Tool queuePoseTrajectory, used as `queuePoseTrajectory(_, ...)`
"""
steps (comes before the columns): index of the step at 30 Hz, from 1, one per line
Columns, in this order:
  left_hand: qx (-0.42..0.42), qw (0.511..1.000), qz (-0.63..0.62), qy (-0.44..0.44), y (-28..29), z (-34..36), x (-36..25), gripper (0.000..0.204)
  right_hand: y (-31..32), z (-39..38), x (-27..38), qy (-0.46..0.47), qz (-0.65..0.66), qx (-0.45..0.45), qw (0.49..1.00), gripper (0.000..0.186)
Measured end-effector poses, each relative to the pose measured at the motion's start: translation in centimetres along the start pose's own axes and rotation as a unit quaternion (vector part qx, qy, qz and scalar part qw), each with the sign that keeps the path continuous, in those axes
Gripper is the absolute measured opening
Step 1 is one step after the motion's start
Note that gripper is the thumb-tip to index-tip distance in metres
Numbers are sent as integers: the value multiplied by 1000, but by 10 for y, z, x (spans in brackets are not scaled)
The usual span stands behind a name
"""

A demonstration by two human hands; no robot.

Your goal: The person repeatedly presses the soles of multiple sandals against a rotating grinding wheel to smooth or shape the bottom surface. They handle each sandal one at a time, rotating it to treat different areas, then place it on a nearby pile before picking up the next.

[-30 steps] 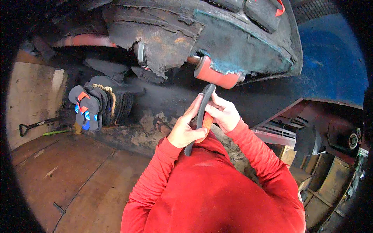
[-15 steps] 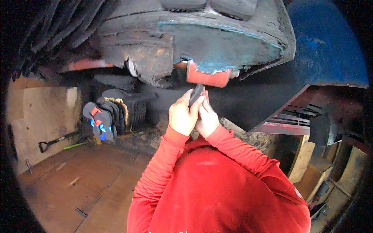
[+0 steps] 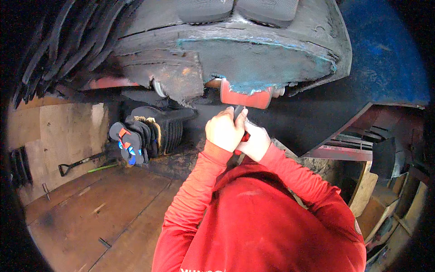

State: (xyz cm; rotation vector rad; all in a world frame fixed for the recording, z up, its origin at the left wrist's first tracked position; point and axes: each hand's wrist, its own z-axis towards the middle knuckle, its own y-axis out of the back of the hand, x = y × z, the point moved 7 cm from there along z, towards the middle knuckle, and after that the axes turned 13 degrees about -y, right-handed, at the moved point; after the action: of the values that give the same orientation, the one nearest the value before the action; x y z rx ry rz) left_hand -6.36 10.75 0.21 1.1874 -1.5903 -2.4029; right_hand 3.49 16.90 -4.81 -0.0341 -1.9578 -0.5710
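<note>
Your left hand (image 3: 224, 130) and right hand (image 3: 255, 141) now wrap more fully round the sole (image 3: 238, 110), so its tip faces the roller (image 3: 244, 96) at twelve o'clock, contact unclear.

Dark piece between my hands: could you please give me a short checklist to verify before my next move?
1. Left hand gripping the dark piece: ok.
2. Right hand gripping it too: cannot tell; its grip is partly hidden.
3. Both hands well clear of the red roller: not ok, they are close below it in this view.
4. Dark piece touching the roller: cannot tell.
5. Cover above the roller whole: not ok, its lower edge is ragged.
</note>
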Motion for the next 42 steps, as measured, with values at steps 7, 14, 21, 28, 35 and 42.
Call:
queuePoseTrajectory(7,-123,963,-235,55,6,-58,11,37,-19,-28,14,202,-242,-234,920,54)
queuePoseTrajectory(14,136,943,-257,-162,138,-53,-12,27,22,-104,129,330,-227,-84,913,83)
queuePoseTrajectory(21,41,920,-348,-175,170,29,-62,24,113,-75,231,373,-136,-82,914,66)
queuePoseTrajectory(28,-78,973,116,-185,178,150,-48,62,291,-16,189,122,394,-181,893,49)
queuePoseTrajectory(35,-92,964,131,-214,139,160,-63,55,329,102,197,111,385,-131,907,51)
queuePoseTrajectory(42,-61,972,147,-174,141,160,-44,56,314,170,220,37,265,-83,960,53)
